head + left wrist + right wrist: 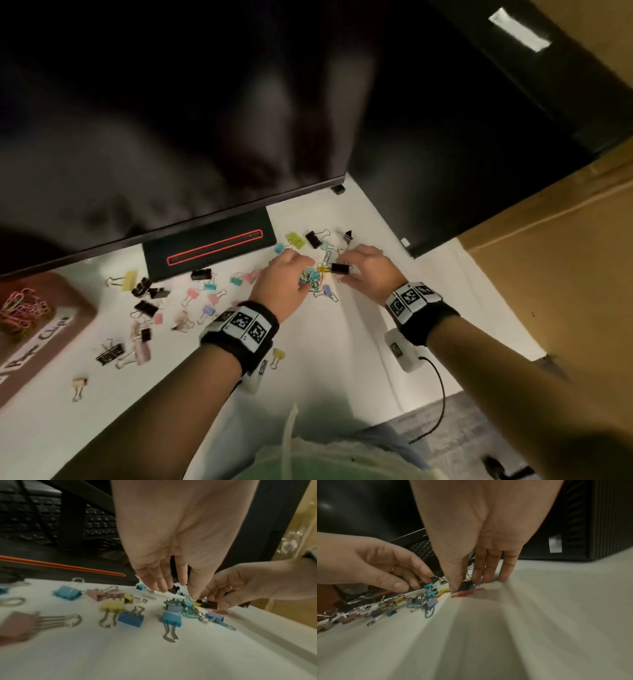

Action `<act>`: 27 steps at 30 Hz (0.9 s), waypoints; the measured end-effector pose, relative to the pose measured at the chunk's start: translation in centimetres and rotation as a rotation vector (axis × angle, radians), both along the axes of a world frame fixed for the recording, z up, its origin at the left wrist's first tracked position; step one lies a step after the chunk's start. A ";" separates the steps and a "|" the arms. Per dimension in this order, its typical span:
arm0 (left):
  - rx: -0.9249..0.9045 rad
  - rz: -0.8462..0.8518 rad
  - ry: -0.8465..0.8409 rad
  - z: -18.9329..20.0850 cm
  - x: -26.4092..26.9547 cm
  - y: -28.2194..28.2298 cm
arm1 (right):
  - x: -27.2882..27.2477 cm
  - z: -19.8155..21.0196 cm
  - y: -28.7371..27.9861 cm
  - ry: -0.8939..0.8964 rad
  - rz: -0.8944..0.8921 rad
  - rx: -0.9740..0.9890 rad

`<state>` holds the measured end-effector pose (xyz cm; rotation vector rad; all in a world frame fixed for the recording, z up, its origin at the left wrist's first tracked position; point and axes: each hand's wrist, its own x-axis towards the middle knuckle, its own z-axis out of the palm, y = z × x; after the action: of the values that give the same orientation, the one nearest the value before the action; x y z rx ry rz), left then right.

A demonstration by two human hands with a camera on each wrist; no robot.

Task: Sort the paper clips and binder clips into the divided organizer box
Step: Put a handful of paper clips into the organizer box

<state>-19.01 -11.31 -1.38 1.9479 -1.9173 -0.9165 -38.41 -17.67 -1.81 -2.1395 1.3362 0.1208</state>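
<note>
Over a tangle of coloured paper clips and small binder clips (312, 280) on the white desk (342, 342), my left hand (284, 275) hangs with relaxed fingers and holds nothing. In the left wrist view its fingertips (181, 580) hover just above that pile (181, 607). My right hand (361, 269) pinches a black binder clip (340, 268) between thumb and fingers, low on the desk beside the pile. The right wrist view shows the thumb (458, 574) on this clip (466, 586). The brown organizer box (73, 318) sits far left with pink paper clips (20, 308) inside.
Many binder clips (147, 308) lie scattered across the desk left of my hands. A monitor hangs over the back of the desk, its black base (209, 250) marked by a red line. A black computer tower (479, 154) stands to the right, and a keyboard (25, 513) lies behind.
</note>
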 end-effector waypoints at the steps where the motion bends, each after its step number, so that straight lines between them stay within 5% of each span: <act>1: 0.013 -0.009 -0.037 -0.3 -0.4 -0.3 | 0.1 -0.2 -0.1 -0.002 0.014 0.013; 18: -0.032 0.330 0.178 0.1 1.0 1.5 | -3.5 -0.8 -1.3 -0.198 -0.025 -0.126; 22: -0.049 0.233 -0.046 -0.2 1.7 2.6 | -3.4 -0.9 -0.5 -0.193 0.008 -0.224; 27: -0.038 0.042 -0.105 -0.3 -0.1 1.3 | -1.1 -1.1 0.4 -0.150 0.167 -0.051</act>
<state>-19.09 -10.00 -1.70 2.0443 -1.9266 -0.7753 -39.48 -17.26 -2.90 -2.2536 1.0864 -0.0074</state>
